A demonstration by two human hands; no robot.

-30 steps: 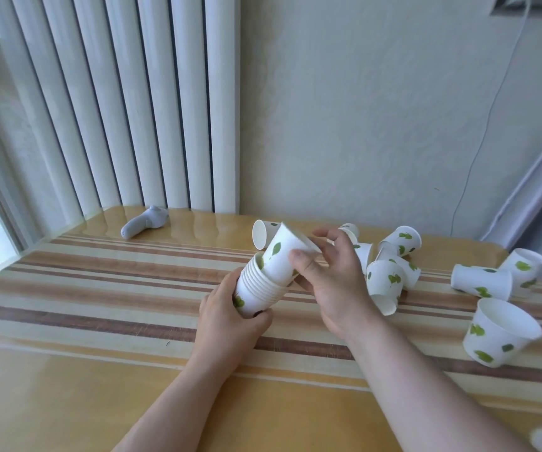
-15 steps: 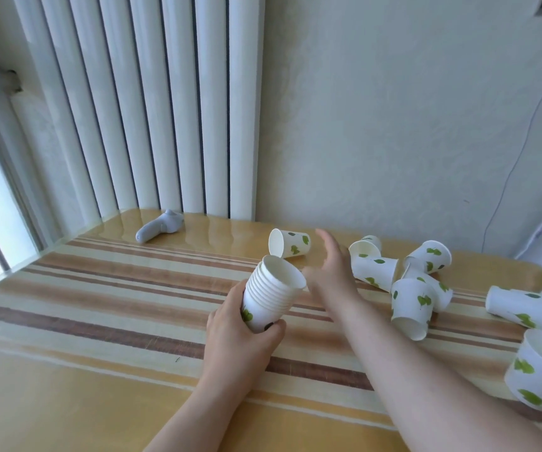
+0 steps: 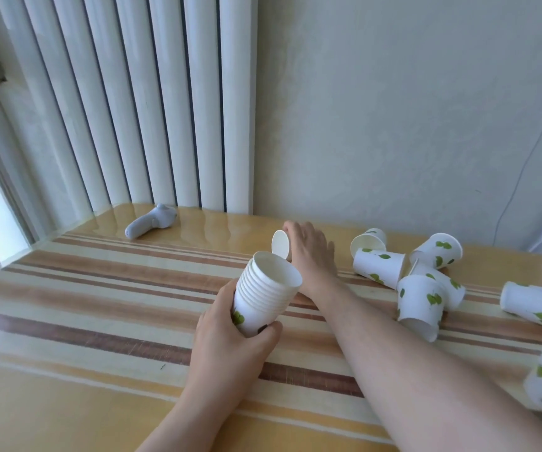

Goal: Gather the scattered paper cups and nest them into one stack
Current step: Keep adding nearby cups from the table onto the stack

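Right hand (image 3: 310, 252) reached forward, now gripping loose cup (image 3: 280, 244); left hand (image 3: 230, 340) grips stack (image 3: 264, 293) just below.

head cam, fwd-down, close over table (image 3: 106, 321)

Low in the centre of the frame, the left hand (image 3: 230, 340) has its grip round the base of a nested stack of cups (image 3: 268, 290), tilted with its open mouth toward the upper right. Just above the stack, the right hand (image 3: 310, 252) reaches over a single cup (image 3: 280, 244) lying on the striped worktop (image 3: 100, 305); whether its fingers close on it is hidden. Loose cups (image 3: 419, 275) printed with green leaves lie scattered at right. A pale grey handheld object (image 3: 150, 220) lies at upper left, near the white ribbed panel (image 3: 139, 102).
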